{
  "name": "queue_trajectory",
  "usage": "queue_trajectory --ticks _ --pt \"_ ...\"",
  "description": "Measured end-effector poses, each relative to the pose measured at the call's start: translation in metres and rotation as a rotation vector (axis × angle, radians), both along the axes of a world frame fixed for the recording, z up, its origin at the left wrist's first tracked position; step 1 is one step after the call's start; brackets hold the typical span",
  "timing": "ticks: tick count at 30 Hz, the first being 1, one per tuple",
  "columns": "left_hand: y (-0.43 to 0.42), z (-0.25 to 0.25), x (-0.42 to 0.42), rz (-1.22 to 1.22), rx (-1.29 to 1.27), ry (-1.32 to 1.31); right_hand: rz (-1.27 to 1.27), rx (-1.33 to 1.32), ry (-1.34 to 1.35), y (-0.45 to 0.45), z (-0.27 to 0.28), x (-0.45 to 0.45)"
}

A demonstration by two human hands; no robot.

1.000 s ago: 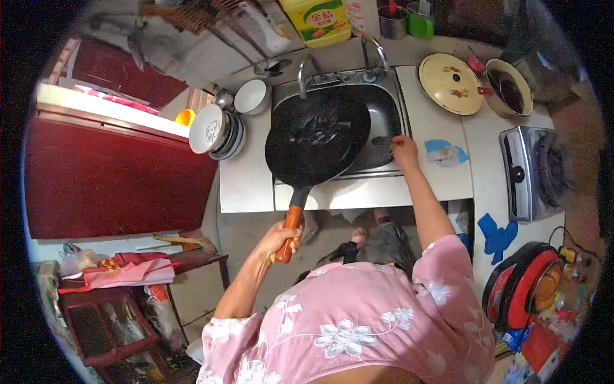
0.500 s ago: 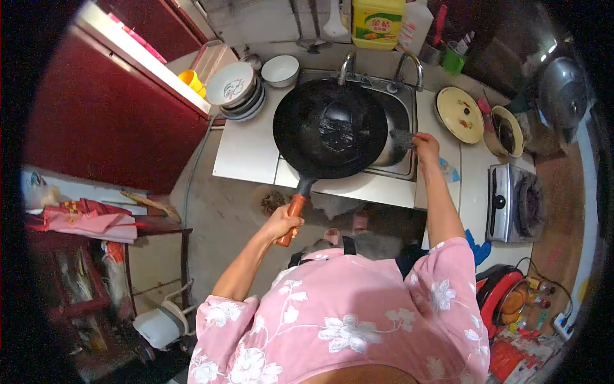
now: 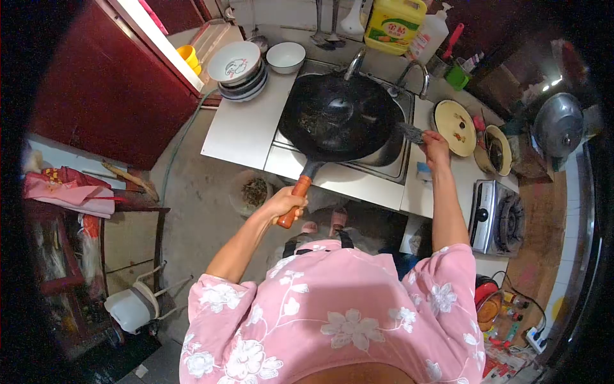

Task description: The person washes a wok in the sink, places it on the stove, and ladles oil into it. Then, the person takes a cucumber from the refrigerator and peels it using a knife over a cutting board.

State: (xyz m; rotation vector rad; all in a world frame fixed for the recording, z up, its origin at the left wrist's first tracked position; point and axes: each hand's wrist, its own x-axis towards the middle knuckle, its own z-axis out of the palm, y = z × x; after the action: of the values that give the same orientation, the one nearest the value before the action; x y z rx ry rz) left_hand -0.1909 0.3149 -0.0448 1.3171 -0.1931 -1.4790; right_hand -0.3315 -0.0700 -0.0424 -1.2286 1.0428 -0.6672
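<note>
A black wok (image 3: 339,137) with a little water in it lies over the sink (image 3: 401,160), under the faucet (image 3: 354,64). My left hand (image 3: 286,206) is wrapped round its reddish wooden handle (image 3: 302,185), on the near side of the counter. In my right hand (image 3: 436,148) is a grey, mesh-like scouring pad (image 3: 410,132), pinched by its end at the wok's right rim. Its far end meets or overlaps that rim; I cannot tell whether they touch. The wok hides much of the sink.
Stacked bowls (image 3: 235,64) and a single white bowl (image 3: 286,57) stand at the back left. A yellow detergent jug (image 3: 393,25) is behind the sink. Right of it lie a cream lid (image 3: 455,128) and a gas stove (image 3: 495,217). A floor basin (image 3: 251,192) holds scraps.
The wok now sits slightly further right in view and the water in it has shifted. The scouring pad, blurred before, shows clearly at the rim. My head view has turned a little.
</note>
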Motion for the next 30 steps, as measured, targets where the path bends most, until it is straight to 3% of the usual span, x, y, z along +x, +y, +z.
queue_trajectory --ticks 8,21,30 --pt "0.03 0.027 0.001 -0.064 0.156 -0.042 0.005 0.066 -0.022 0.009 -0.025 -0.008" --pt "-0.003 0.02 0.003 -0.03 0.127 -0.019 0.03 0.035 -0.009 0.023 0.01 -0.009" --pt "0.023 0.031 -0.01 -0.072 0.156 -0.013 0.081 0.027 0.01 0.019 -0.01 -0.011"
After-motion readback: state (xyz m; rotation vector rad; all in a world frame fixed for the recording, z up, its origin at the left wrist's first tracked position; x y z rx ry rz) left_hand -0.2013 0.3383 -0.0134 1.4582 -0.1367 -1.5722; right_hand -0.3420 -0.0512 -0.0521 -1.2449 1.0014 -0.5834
